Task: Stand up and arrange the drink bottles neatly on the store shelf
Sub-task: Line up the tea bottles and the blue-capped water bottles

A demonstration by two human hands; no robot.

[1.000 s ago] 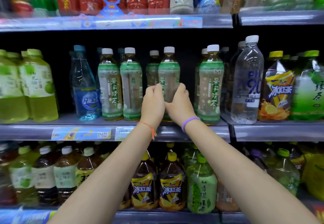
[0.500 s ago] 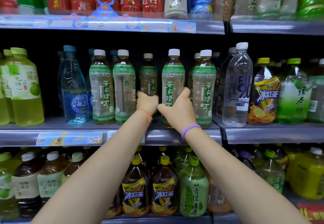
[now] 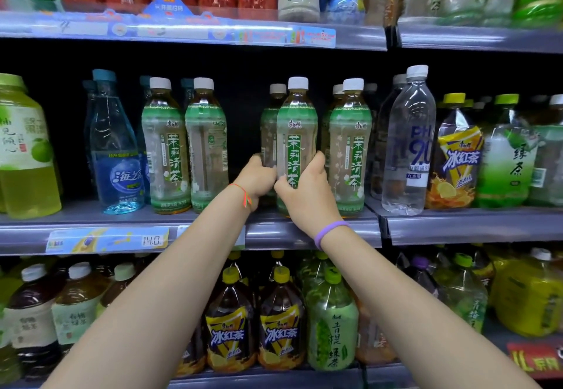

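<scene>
right hand [image 3: 307, 196]: we grip the front jasmine tea bottle [image 3: 297, 144] low on its body, thumb on the left side of the label, fingers round the right side.
left hand [image 3: 259, 178]: we curl it round a second jasmine tea bottle [image 3: 269, 132] just behind and left of the gripped one; fingers mostly hidden.
wrists: purple band [image 3: 330, 231] on the right, orange string [image 3: 242, 193] on the left.
change: half a second ago our left hand sat lower and further left, closed on the bottle standing further back; that bottle now stands tight against the front one.
where: both bottles upright at the front of the middle shelf [image 3: 304, 231], directly beyond our hands.
count, front row: two jasmine teas left of the left hand, gap between; one just right of the right hand; then one clear water bottle [image 3: 409, 144].
further left: one blue bottle [image 3: 117, 157].
</scene>
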